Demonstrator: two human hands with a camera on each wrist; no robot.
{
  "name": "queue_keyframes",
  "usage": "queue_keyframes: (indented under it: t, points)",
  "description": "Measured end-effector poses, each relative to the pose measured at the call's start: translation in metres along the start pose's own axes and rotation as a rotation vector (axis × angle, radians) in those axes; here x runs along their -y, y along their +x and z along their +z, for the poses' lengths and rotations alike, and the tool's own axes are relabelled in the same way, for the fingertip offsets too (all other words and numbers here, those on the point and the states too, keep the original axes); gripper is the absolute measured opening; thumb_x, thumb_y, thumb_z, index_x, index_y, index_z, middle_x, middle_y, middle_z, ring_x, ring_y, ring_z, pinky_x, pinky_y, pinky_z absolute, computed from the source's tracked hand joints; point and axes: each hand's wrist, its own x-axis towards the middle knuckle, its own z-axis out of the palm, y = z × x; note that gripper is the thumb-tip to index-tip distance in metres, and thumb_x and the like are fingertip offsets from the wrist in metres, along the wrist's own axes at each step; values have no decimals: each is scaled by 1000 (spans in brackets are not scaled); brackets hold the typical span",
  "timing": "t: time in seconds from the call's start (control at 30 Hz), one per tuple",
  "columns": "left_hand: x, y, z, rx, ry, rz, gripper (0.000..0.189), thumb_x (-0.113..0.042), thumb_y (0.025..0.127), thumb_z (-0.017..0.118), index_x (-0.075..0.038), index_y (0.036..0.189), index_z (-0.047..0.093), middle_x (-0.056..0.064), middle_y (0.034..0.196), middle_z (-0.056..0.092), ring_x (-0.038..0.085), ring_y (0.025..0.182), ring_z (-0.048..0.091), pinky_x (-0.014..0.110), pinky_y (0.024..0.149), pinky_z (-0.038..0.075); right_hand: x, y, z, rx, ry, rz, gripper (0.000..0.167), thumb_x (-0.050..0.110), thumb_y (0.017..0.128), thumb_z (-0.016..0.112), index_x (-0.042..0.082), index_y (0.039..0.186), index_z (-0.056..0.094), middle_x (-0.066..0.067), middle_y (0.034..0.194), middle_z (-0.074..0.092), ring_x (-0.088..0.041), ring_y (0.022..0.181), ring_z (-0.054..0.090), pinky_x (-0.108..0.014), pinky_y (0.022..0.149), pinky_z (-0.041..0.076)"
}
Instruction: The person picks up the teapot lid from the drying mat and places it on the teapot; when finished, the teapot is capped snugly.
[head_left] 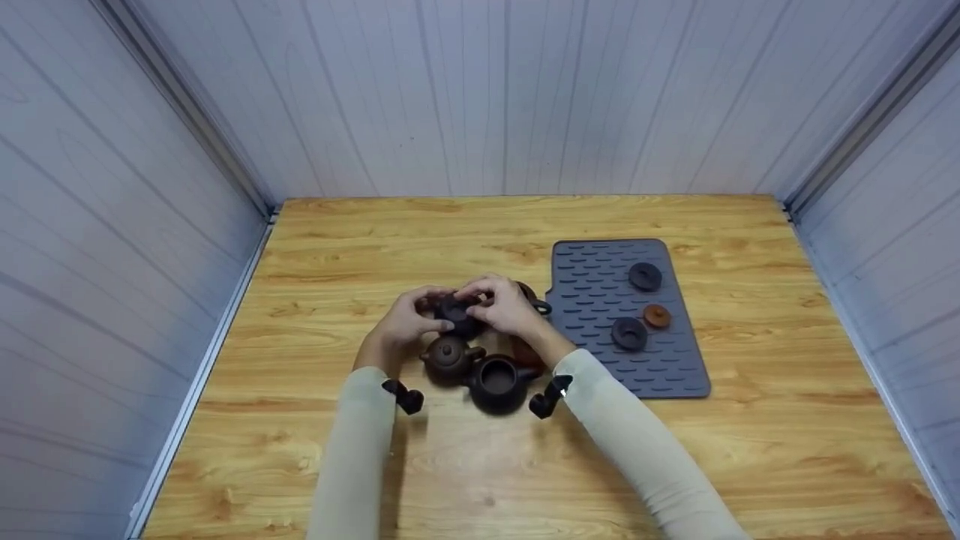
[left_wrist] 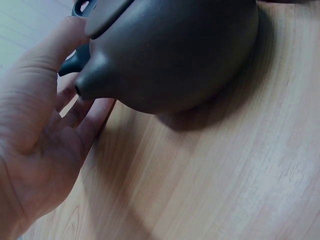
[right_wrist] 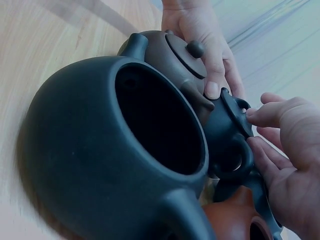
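My left hand point(head_left: 403, 321) holds a small dark teapot point(right_wrist: 218, 125) from the left, thumb and fingers around its body. With thumb and fingertips my right hand point(head_left: 504, 306) pinches that teapot's dark lid point(right_wrist: 234, 114), which sits over the opening. Just nearer to me stands a brown lidded teapot point(head_left: 448, 360), large in the left wrist view below my left thumb. A bigger black teapot point(head_left: 496, 397) without a lid stands beside it. Under my right wrist a reddish clay teapot point(right_wrist: 226, 220) is partly hidden.
Another dark teapot, mostly behind my right hand, shows its handle point(head_left: 541, 307). To the right lies a grey ribbed mat point(head_left: 589, 289) bearing two dark lids point(head_left: 645, 277) and one orange-brown lid point(head_left: 657, 316). Pale panel walls point(head_left: 495, 97) enclose the wooden table point(head_left: 360, 247).
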Motion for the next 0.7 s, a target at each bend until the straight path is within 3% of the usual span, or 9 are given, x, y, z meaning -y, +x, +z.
queue_keyframes:
  t: [0.33, 0.57, 0.7]
  points:
    - [3, 1, -1, 24, 12, 70, 63, 10, 94, 83, 1, 154, 65, 24, 151, 71, 11, 119, 71, 22, 104, 56, 2, -5, -4, 36, 38, -17, 30, 1, 101, 78, -1, 130, 81, -24, 146, 72, -40, 140, 68, -49, 115, 61]
    - [1, 0, -1, 28, 3, 69, 64, 9, 95, 82, 1, 155, 64, 27, 154, 69, 22, 127, 72, 27, 108, 56, 4, -12, -13, 56, 71, 12, 35, 3, 102, 80, 0, 136, 79, -23, 149, 73, -41, 142, 68, -51, 119, 58]
    - [1, 1, -1, 15, 10, 48, 64, 8, 95, 83, -1, 155, 64, 24, 153, 69, 21, 128, 71, 30, 112, 55, 6, -17, -20, 64, 83, 14, 36, 4, 102, 80, 0, 138, 78, -23, 147, 75, -43, 141, 70, -51, 118, 58]
